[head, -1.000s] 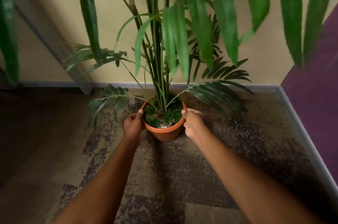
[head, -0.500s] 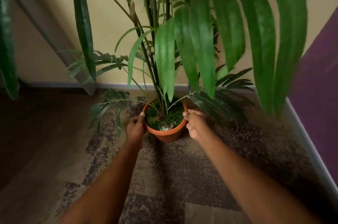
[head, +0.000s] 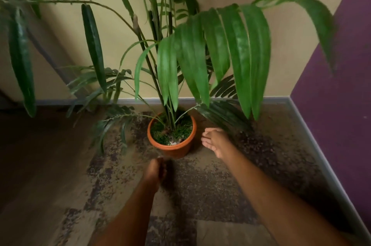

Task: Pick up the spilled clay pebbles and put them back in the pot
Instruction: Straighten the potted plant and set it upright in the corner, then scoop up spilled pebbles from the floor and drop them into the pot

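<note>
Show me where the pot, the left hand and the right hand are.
pot (head: 176,150): head view, on its orange front wall.
left hand (head: 155,171): head view, on the middle of the hand.
right hand (head: 215,142): head view, on the middle of the hand.

It was a corner of a lived-in room, home or office I could not tell. A yellow wall (head: 281,61) met a purple wall (head: 341,109) above grey skirting (head: 319,145). A potted palm (head: 200,55) stood on patterned carpet (head: 210,187).
</note>
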Action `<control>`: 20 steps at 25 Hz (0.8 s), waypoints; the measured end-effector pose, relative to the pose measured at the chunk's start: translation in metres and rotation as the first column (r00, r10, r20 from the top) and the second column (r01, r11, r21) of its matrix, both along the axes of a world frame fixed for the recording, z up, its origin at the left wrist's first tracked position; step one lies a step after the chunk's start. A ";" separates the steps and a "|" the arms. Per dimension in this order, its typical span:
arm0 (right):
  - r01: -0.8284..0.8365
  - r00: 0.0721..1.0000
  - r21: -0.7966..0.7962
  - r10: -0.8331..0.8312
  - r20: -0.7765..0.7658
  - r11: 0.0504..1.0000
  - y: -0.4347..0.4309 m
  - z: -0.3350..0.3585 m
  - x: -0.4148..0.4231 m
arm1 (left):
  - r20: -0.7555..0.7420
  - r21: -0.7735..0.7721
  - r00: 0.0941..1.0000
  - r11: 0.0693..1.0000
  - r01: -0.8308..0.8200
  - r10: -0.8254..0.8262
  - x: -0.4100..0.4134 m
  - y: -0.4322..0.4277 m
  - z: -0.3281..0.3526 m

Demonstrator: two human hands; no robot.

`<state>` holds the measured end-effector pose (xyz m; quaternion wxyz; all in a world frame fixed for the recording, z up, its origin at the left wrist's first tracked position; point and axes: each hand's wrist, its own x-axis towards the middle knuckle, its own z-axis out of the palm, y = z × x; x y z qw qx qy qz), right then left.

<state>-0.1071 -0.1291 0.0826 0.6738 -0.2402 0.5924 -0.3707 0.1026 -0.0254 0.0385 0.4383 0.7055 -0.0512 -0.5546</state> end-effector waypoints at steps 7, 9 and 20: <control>0.110 0.971 0.017 -0.104 -0.217 0.994 0.029 -0.015 -0.117 | 0.154 0.046 0.906 0.919 0.391 -0.393 -0.089 -0.007 -0.006; 0.134 0.946 0.009 -0.125 -0.299 0.991 0.036 -0.018 -0.150 | 0.225 0.017 0.849 0.873 0.487 -0.478 -0.115 -0.012 -0.003; -0.255 0.465 0.161 0.267 -0.844 0.953 0.098 -0.050 -0.252 | 0.735 0.348 -0.063 0.296 0.890 -0.675 -0.199 -0.025 -0.017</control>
